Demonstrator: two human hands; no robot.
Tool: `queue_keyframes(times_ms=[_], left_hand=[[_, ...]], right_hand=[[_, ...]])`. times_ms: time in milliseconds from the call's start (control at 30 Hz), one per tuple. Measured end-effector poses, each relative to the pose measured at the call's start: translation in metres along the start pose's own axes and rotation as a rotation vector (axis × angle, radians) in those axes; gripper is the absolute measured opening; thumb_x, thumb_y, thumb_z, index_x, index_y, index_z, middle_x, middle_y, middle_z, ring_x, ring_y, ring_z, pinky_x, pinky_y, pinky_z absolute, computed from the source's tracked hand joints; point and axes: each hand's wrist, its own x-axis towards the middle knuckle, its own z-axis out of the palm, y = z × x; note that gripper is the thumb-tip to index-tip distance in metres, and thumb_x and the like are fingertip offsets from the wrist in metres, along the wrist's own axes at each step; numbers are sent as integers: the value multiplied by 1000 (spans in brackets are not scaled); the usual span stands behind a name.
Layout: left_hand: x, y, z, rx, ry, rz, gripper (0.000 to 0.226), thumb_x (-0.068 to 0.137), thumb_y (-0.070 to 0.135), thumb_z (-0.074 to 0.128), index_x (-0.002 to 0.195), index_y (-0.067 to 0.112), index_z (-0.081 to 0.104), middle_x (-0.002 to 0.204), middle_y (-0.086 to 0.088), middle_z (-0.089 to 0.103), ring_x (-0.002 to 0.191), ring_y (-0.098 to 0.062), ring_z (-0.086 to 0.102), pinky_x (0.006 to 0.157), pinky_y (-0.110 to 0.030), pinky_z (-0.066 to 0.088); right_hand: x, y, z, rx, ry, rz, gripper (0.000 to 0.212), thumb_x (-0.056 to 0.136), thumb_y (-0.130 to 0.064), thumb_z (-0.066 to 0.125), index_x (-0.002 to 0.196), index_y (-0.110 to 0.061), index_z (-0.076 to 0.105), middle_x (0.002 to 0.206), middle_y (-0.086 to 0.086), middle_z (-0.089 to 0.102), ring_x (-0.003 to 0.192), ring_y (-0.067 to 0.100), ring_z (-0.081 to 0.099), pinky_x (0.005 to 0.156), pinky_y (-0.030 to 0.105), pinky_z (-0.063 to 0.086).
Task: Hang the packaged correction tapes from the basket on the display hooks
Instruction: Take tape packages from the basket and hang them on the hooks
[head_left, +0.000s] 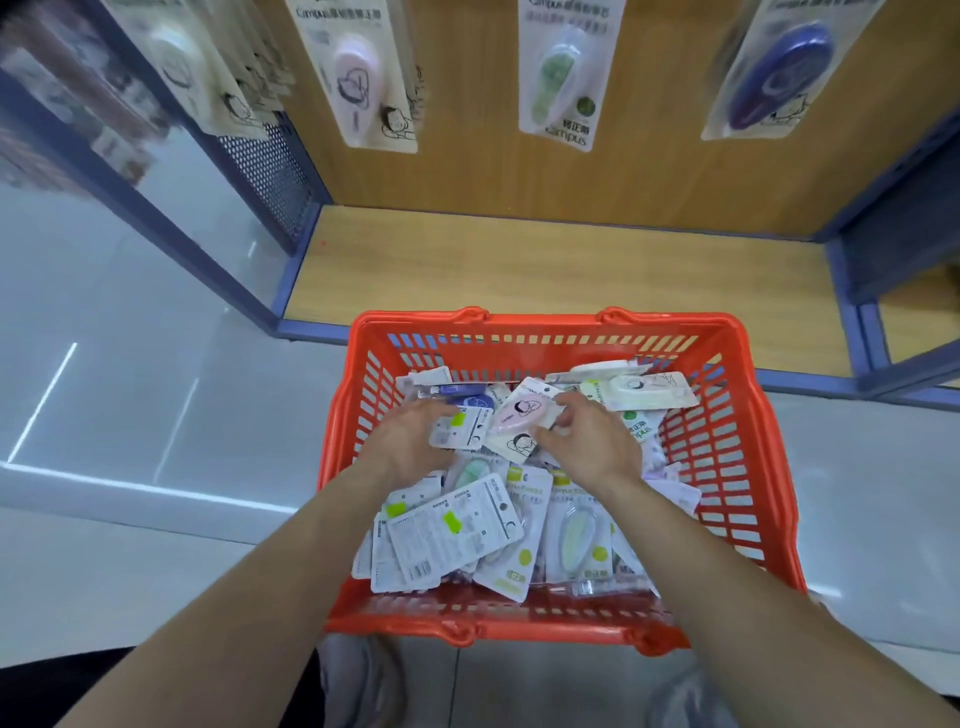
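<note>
An orange plastic basket (727, 441) stands on the floor, filled with several packaged correction tapes. Both my hands are inside it. My left hand (410, 439) grips a white package lying back side up (462, 428). Beside it, my right hand (592, 436) pinches the edge of a package with a pink correction tape (519, 415). Above, on the wooden display panel, rows of packages hang on hooks: cream (182, 62), pink (358, 78), green (561, 78) and dark blue (779, 78).
A wooden shelf base (519, 270) with a blue frame (841, 270) lies just behind the basket. A perforated blue side panel (270, 176) closes the shelf on the left. Glossy pale floor (130, 364) spreads to the left. My knees show below the basket.
</note>
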Motion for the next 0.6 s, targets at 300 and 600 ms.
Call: queue_keyframes(times_ms=[300, 600], left_hand=[[-13, 17, -19, -396, 411, 35, 30, 104, 31, 52, 84, 15, 67, 67, 2, 64, 60, -12, 54, 59, -31, 40], [16, 42, 7, -639, 43, -77, 29, 97, 30, 69, 117, 10, 63, 92, 3, 69, 80, -13, 65, 70, -26, 49]], right_hand=[[0, 1, 3, 50, 83, 44, 48, 88, -48, 72, 130, -30, 58, 113, -21, 68, 106, 13, 65, 71, 30, 41], [-4, 9, 4, 87, 97, -31, 52, 86, -41, 77, 134, -32, 58, 107, -19, 69, 99, 10, 67, 72, 28, 50]])
